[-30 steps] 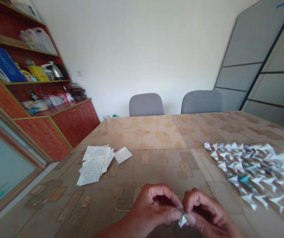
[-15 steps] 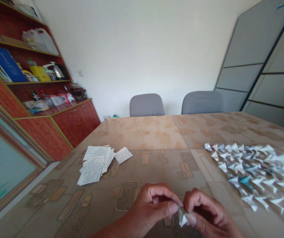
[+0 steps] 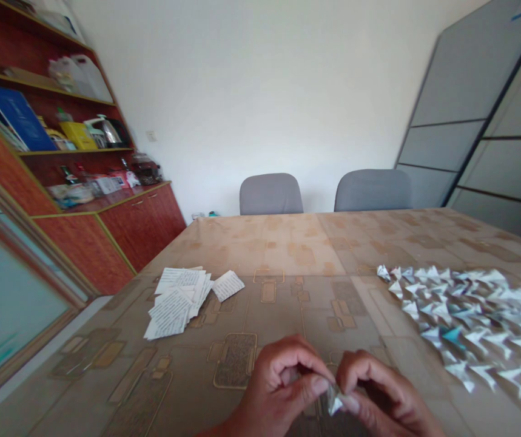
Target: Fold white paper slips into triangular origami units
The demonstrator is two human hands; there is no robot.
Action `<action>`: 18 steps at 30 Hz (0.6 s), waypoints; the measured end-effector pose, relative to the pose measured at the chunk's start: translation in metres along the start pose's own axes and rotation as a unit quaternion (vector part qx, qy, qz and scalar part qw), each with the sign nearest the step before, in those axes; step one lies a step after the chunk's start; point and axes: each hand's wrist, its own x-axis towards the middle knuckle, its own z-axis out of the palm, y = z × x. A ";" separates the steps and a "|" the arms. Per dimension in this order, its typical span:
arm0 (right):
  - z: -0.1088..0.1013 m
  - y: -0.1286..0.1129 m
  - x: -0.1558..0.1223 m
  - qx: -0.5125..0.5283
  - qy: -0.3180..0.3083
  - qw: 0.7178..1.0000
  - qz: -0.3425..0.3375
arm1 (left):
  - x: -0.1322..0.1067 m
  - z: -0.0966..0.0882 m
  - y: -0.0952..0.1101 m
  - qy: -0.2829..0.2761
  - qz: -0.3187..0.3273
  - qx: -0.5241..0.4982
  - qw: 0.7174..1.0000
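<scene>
Low in the head view, my left hand (image 3: 282,385) and my right hand (image 3: 378,391) meet over the near table edge. Both pinch a small folded paper piece (image 3: 333,400) between thumbs and fingertips. Only a white corner of it shows below the fingers. To the right lies a spread of several folded paper triangles (image 3: 464,318). A loose stack of printed paper slips (image 3: 178,300) sits to the left, with one slip (image 3: 227,285) apart beside it.
The table (image 3: 287,255) has a brown patterned cover. Two grey chairs (image 3: 272,194) (image 3: 373,189) stand at its far side. A red wooden cabinet with shelves (image 3: 105,218) is on the left, grey panels (image 3: 483,121) on the right.
The view has shifted slightly; both hands stay pinched on the folded piece, with the fingers working it a little.
</scene>
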 end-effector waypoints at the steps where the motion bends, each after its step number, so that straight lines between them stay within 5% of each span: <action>1: -0.001 -0.001 0.001 -0.008 0.003 1.000 -0.006 | -0.001 0.000 0.000 0.000 -0.002 -0.006 1.000; 13: -0.002 0.001 0.000 -0.070 0.033 0.997 -0.008 | -0.007 0.008 -0.011 -0.020 -0.078 -0.140 0.987; 18: -0.001 0.001 0.000 -0.086 0.050 0.995 -0.011 | -0.009 0.012 -0.010 0.004 -0.079 -0.124 0.989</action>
